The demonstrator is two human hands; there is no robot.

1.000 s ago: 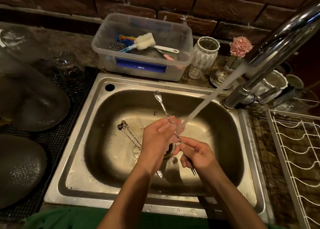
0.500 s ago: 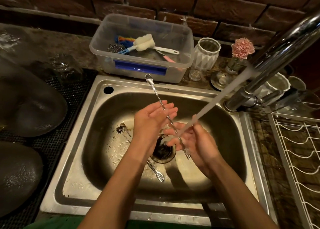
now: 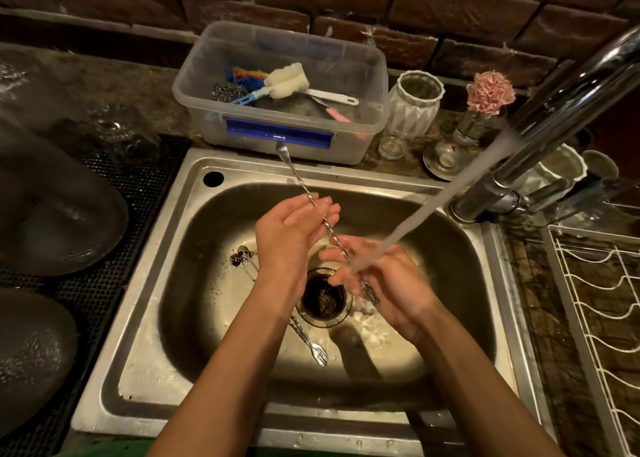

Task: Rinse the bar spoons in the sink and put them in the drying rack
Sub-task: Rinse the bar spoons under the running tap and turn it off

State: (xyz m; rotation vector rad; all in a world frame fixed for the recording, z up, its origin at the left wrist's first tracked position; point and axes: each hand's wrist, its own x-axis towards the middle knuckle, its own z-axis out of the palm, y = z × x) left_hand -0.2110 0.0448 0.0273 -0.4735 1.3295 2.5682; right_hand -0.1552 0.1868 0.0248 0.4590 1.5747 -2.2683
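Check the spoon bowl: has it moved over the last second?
Yes. The held spoon's bowl has moved toward the back wall, from over the sink basin to the plastic tub's front edge.

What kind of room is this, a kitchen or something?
Probably the washing-up corner of a bar or kitchen. A steel sink sits under a running tap, a tub of scrubbing brushes stands behind it, and a white wire drying rack waits beside it.

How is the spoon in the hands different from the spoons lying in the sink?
The held bar spoon is gripped by the left hand and right hand, tilted, under the running water. The spoons on the sink floor lie flat, untouched, beside dark specks. All are silvery with twisted stems.
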